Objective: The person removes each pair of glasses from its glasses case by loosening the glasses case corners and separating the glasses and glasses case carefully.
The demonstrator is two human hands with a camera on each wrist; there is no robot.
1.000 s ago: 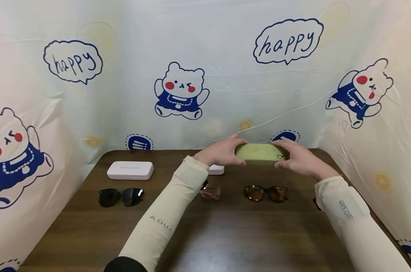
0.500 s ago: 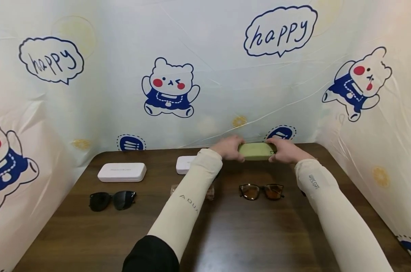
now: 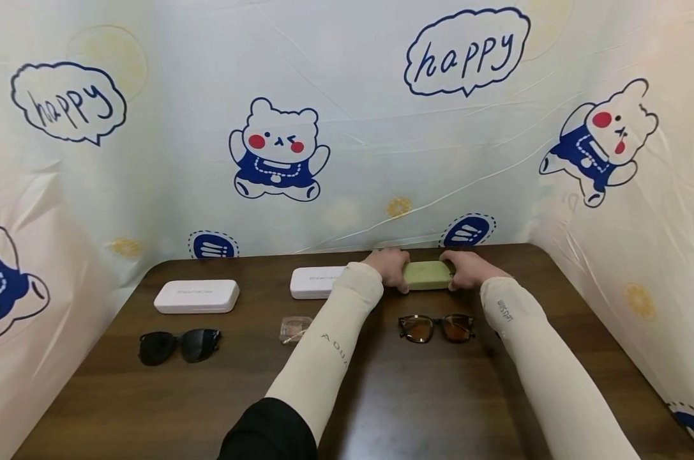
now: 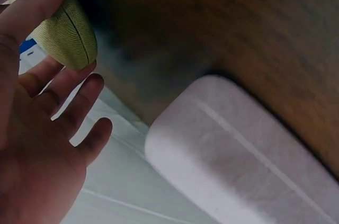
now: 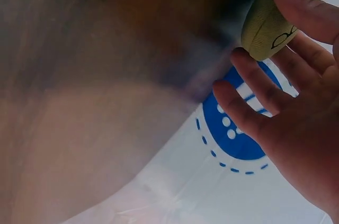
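Observation:
A green fabric glasses case (image 3: 428,275) lies level at the back of the table, right of centre. My left hand (image 3: 389,267) pinches its left end, thumb in front and fingers behind. The right hand (image 3: 468,269) grips the opposite end in the same way. In the left wrist view, thumb and fingertips press on the end of the case (image 4: 66,33), across its seam line. A small glasses drawing marks the case (image 5: 280,23) in the right wrist view. Brown-tinted glasses (image 3: 457,328) lie in front of it.
Two white glasses cases stand to the left, one far left (image 3: 197,296) and one (image 3: 315,282) partly behind my left sleeve. Dark sunglasses (image 3: 157,348) lie before the far one. Pale-lensed glasses (image 3: 294,328) are half hidden by the sleeve. A printed curtain (image 3: 358,191) encloses the table's back and sides.
Both hands have lowered the green case toward the back of the table, behind the brown-tinted glasses. The head view has shifted, showing more of the middle white case.

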